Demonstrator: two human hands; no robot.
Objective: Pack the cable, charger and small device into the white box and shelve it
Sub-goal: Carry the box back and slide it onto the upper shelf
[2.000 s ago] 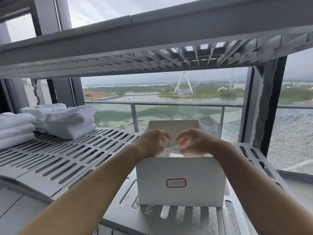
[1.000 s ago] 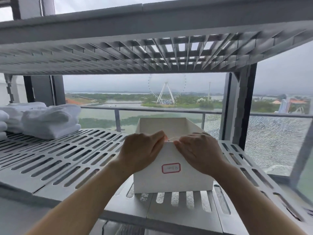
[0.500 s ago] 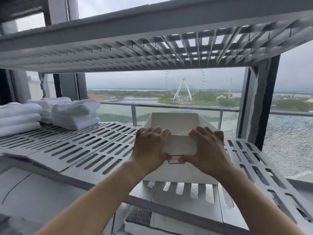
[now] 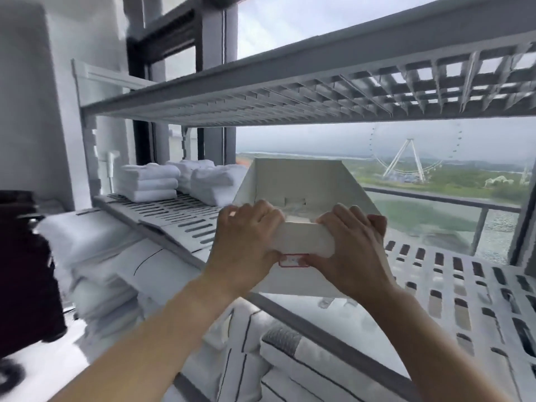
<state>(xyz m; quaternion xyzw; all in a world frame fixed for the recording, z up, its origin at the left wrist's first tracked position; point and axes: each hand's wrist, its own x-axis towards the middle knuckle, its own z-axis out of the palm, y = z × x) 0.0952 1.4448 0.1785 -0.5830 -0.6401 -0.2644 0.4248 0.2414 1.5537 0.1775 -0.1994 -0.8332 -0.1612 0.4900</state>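
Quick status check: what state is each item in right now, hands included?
white box: open-topped, on the shelf, gripped at its front wall
red-bordered label: on the box front, partly covered
left hand: gripping the front wall
right hand: gripping the front wall
towels: folded, stacked
shelf: slotted

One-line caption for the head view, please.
Both hands, left hand and right hand, grip the white box front wall on the slotted shelf.

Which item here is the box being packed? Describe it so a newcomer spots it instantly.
On the slotted grey shelf before the window, right of the folded towels, sits the open white box. Both hands grip its front wall, which alone carries a red-bordered label.
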